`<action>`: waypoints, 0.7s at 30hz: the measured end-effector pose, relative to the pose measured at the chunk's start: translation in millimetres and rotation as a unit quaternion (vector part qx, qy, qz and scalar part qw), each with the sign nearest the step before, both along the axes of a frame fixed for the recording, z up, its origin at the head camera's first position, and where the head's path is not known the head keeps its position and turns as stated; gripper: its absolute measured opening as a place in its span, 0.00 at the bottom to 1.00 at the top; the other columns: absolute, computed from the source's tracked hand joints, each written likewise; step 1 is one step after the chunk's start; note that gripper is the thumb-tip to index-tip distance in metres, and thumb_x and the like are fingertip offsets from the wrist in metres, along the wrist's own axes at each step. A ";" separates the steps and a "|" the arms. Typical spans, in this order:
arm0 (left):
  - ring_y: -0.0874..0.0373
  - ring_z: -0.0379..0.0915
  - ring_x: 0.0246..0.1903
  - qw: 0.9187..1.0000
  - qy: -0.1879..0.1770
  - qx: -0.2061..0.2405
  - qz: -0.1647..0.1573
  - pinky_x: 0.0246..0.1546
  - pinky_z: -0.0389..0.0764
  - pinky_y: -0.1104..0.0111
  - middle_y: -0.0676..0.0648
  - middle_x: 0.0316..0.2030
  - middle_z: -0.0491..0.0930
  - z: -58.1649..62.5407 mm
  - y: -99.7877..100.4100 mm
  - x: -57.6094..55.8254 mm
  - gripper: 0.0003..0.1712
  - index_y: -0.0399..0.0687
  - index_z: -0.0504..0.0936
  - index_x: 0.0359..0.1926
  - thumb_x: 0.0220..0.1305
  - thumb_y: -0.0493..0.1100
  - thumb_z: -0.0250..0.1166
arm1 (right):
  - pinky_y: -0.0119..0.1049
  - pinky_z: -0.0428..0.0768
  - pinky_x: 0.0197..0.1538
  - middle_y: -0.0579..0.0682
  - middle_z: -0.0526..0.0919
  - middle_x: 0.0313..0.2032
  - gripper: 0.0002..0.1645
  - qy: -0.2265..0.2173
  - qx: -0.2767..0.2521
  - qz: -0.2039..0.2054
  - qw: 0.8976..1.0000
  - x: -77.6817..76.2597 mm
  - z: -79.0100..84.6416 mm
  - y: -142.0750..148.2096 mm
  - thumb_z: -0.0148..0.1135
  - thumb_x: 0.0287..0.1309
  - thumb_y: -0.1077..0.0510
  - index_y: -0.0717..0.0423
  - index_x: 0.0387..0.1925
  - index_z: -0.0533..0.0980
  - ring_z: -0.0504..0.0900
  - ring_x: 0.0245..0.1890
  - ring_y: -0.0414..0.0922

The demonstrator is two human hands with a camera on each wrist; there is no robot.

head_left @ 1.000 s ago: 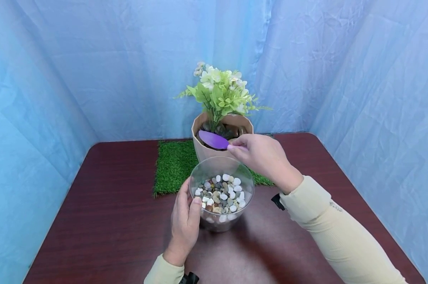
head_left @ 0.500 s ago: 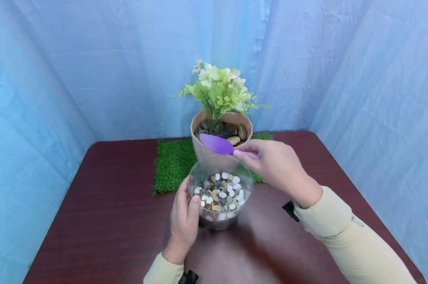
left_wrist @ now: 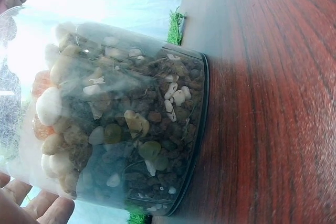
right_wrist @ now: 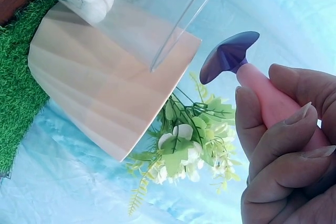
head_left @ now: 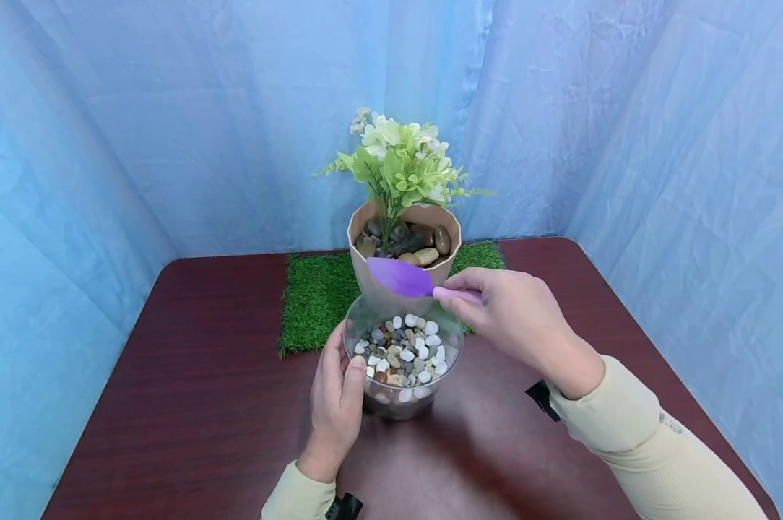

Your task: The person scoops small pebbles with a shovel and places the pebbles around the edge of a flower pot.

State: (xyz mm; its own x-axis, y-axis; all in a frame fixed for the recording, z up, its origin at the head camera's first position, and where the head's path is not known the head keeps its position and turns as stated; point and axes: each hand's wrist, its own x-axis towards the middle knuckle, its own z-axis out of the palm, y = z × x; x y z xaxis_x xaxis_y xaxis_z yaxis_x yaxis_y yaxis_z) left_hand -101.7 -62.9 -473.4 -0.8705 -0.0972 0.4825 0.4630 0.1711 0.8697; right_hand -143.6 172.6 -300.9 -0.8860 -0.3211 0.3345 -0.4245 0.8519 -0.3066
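Observation:
My right hand (head_left: 518, 314) grips the pink handle of a small purple trowel (head_left: 401, 277). The blade, with no stones visible on it, is above the far rim of a clear container (head_left: 453, 361). White, grey and brown pebbles (head_left: 407, 354) fill the container's lower part, over darker gravel visible through the wall in the left wrist view. My left hand (head_left: 336, 404) holds the container's left side, thumb near the rim. Just behind stands a beige faceted pot (head_left: 365, 271) with larger dark stones (head_left: 424, 242) and an artificial plant (head_left: 401, 159) with white flowers.
The pot stands on a green artificial grass mat (head_left: 316, 303) at the back of a dark red-brown wooden table (head_left: 203, 375). Pale blue curtains (head_left: 235, 144) hang behind the table and along both sides.
My right hand has drawn the trowel back from over the pot, toward me and slightly right, to the clear container's far rim. The left hand stays on the container.

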 end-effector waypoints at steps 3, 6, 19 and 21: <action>0.42 0.70 0.70 1.000 0.002 -0.002 0.001 0.70 0.74 0.54 0.40 0.73 0.68 -0.2 -0.1 -0.3 0.32 0.47 0.61 0.80 0.78 0.35 0.51 | 0.40 0.80 0.33 0.29 0.88 0.29 0.13 -0.003 0.000 -0.004 1.000 2.2 -1.3 0.8 0.68 0.67 0.38 0.37 0.41 0.89 0.82 0.29 0.35; 0.42 0.71 0.70 1.000 0.002 -0.004 0.002 0.70 0.74 0.54 0.40 0.73 0.68 -0.6 -0.2 -0.5 0.31 0.47 0.61 0.80 0.79 0.37 0.50 | 0.40 0.80 0.31 0.29 0.87 0.28 0.13 -0.001 0.004 -0.005 1.000 4.5 -2.5 1.7 0.68 0.67 0.38 0.37 0.40 0.89 0.81 0.28 0.35; 0.43 0.72 0.69 1.000 -0.004 -0.006 0.003 0.69 0.75 0.53 0.41 0.73 0.68 -0.1 -0.5 -0.1 0.32 0.48 0.60 0.80 0.78 0.36 0.51 | 0.41 0.80 0.32 0.30 0.88 0.29 0.12 0.004 -0.003 -0.013 1.000 12.6 -7.4 10.6 0.69 0.66 0.39 0.37 0.41 0.89 0.82 0.28 0.34; 0.43 0.72 0.69 1.000 -0.002 -0.008 0.005 0.68 0.76 0.52 0.40 0.73 0.68 0.0 -0.4 -0.2 0.33 0.47 0.60 0.80 0.78 0.35 0.52 | 0.41 0.81 0.33 0.30 0.88 0.30 0.12 0.006 -0.004 -0.013 1.000 13.9 -8.5 12.1 0.69 0.66 0.39 0.38 0.41 0.89 0.83 0.29 0.34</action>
State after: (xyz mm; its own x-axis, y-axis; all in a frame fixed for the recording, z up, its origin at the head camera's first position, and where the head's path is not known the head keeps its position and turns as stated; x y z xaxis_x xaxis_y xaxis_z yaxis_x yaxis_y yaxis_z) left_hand -101.9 -63.3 -473.5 -0.8712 -0.0990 0.4809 0.4579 0.1895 0.8686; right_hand -129.7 184.7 -309.4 -0.8903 -0.2946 0.3473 -0.4054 0.8602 -0.3095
